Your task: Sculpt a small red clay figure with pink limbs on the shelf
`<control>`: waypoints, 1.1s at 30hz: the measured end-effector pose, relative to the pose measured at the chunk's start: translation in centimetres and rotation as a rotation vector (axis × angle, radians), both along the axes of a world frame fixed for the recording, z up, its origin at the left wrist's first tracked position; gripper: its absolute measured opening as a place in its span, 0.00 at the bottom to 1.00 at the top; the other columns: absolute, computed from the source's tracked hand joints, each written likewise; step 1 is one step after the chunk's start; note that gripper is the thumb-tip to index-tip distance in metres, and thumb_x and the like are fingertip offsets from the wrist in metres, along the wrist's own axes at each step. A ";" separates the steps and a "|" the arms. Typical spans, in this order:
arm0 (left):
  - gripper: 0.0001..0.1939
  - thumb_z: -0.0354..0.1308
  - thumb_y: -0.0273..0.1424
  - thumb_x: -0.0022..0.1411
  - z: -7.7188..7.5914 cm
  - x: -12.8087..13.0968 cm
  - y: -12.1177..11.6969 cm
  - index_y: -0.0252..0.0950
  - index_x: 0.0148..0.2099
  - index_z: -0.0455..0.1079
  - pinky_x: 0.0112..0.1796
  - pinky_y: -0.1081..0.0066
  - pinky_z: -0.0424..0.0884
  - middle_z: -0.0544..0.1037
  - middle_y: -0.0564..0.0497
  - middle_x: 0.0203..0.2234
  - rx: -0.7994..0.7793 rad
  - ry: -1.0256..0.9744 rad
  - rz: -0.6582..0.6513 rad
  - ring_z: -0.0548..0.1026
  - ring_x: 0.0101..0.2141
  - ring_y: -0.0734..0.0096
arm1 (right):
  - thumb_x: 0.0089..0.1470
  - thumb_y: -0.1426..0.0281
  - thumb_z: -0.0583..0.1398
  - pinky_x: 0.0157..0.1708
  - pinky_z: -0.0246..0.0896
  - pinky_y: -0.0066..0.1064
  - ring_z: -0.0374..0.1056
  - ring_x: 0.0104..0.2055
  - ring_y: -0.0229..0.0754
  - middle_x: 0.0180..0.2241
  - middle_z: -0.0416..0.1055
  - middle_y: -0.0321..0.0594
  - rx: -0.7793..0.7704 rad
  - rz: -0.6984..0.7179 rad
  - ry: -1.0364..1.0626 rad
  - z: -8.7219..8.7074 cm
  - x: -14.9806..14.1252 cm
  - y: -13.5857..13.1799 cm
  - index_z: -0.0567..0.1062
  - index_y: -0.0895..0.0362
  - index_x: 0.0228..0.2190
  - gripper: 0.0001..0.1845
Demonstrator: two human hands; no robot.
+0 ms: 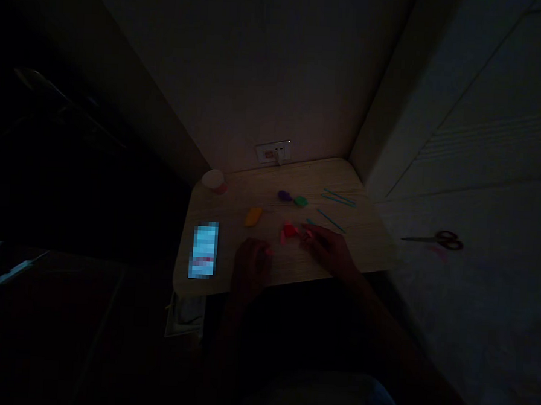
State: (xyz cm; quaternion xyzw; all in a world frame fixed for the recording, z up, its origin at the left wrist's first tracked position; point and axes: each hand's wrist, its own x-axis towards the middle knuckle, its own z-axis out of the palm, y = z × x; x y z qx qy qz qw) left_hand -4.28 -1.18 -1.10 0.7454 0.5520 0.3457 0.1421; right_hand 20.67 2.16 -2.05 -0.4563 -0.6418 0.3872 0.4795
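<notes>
In dim light, my left hand (251, 268) is curled over the near part of the small wooden table (225, 209). A small pinkish-red piece (268, 251) shows at its fingertips. My right hand (327, 248) reaches in from the right with fingertips pinched on a small pink piece (305, 234). Between the hands lies a bright red piece (290, 229) with pink parts beside it, close to the right fingertips. Past it sit an orange lump (253, 217), a purple lump (284, 196) and a green lump (301, 201). Their material is too dark to make out.
A lit phone (203, 250) lies at the table's left. Behind it stands a pale cup (213, 180). Thin teal sticks (332, 221) lie to the right. A wall socket (273, 152) is above the back edge. Red-handled scissors (447, 239) rest off the table, right.
</notes>
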 end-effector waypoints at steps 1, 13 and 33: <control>0.07 0.56 0.30 0.69 0.0 0.0 0.0 0.38 0.48 0.70 0.50 0.57 0.71 0.75 0.46 0.43 -0.005 -0.008 0.000 0.73 0.46 0.58 | 0.62 0.62 0.62 0.37 0.74 0.34 0.79 0.35 0.44 0.39 0.83 0.43 -0.012 0.012 0.005 0.0 0.0 0.0 0.80 0.53 0.52 0.19; 0.04 0.57 0.31 0.70 0.0 0.0 0.1 0.38 0.45 0.72 0.49 0.59 0.70 0.75 0.47 0.41 0.009 -0.066 -0.005 0.73 0.44 0.60 | 0.67 0.58 0.58 0.25 0.64 0.28 0.68 0.20 0.37 0.21 0.74 0.36 -0.060 0.095 0.012 0.6 -0.2 -0.6 0.80 0.56 0.28 0.20; 0.10 0.62 0.39 0.69 0.5 3.7 0.3 0.44 0.46 0.82 0.47 0.58 0.74 0.84 0.47 0.39 0.079 -0.233 -0.302 0.79 0.43 0.61 | 0.62 0.59 0.64 0.28 0.63 0.29 0.66 0.28 0.37 0.30 0.73 0.34 -0.280 0.399 0.262 1.7 -1.6 -2.3 0.73 0.52 0.54 0.21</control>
